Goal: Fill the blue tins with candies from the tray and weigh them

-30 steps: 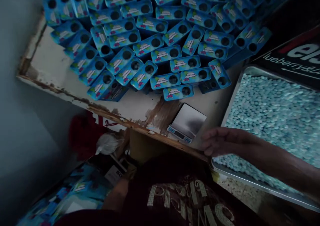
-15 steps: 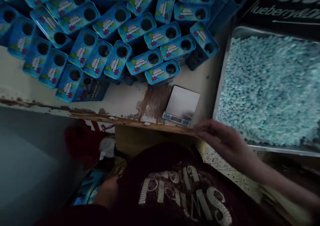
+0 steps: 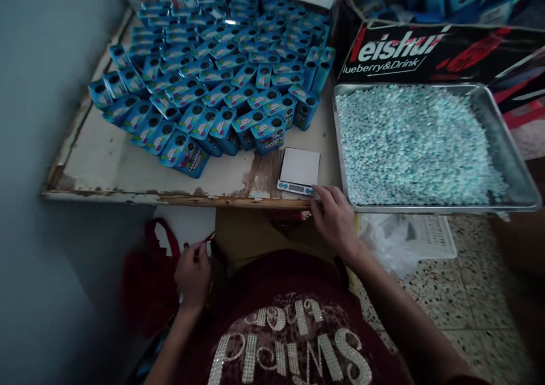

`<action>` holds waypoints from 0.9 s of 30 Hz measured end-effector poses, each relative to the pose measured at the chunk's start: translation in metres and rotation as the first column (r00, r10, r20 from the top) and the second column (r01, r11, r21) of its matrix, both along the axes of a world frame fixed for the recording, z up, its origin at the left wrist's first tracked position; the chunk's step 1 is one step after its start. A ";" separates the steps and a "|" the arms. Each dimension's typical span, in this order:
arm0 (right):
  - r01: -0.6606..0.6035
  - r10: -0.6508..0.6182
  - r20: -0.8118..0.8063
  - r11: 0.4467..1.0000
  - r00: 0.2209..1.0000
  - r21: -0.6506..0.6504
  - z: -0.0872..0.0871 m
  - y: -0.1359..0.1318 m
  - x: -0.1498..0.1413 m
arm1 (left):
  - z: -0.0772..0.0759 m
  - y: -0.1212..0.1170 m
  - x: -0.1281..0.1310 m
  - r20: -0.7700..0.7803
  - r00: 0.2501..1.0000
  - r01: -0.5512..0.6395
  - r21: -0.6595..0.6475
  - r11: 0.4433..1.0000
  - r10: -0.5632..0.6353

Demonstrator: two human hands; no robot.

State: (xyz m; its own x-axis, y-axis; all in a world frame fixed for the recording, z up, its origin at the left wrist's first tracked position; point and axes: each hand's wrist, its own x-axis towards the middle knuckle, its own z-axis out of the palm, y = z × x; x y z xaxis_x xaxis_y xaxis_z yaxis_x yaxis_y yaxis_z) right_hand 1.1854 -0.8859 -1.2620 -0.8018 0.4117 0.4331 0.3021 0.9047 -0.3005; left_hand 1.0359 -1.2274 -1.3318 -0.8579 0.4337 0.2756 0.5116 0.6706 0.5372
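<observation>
A small digital pocket scale point(image 3: 300, 167) with a bare weighing plate lies near the table's front edge, its buttons and display facing me. My right hand point(image 3: 334, 217) rests at that edge, fingers loosely bent and holding nothing, with a fingertip at the scale's right-hand buttons. Below the table, left of my body, my left hand point(image 3: 193, 274) is closed in a pinch. A thin dark red strip point(image 3: 208, 238) shows just above its fingers; whether they hold it is unclear. Right of the scale sits a metal tray point(image 3: 523, 175) heaped with pale blue-green candies point(image 3: 417, 146).
Many blue boxes point(image 3: 221, 121) with round holes in their tops stand in rows behind and left of the scale. A black printed carton point(image 3: 409, 53) stands behind the tray. A red bag point(image 3: 147, 285) hangs below the table at left, beside the wall point(image 3: 51, 271).
My view has tilted up and drawn back, showing more of the table. My left hand has come into view below the edge. My right hand has moved in to the scale's corner.
</observation>
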 end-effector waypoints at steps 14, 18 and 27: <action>0.038 -0.047 0.221 0.998 0.974 0.044 -0.017 0.021 -0.018 | 0.030 0.242 -0.038 0.059 0.880 0.461 0.129 0.878 -0.471; 0.078 -0.076 0.241 0.997 0.968 0.001 -0.012 0.030 -0.027 | 0.033 0.247 -0.047 0.100 0.861 0.472 0.209 0.857 -0.498; 0.004 -0.020 0.224 0.998 0.974 0.070 0.015 0.006 -0.010 | 0.058 0.203 -0.047 -0.007 0.910 0.385 0.381 0.841 -0.414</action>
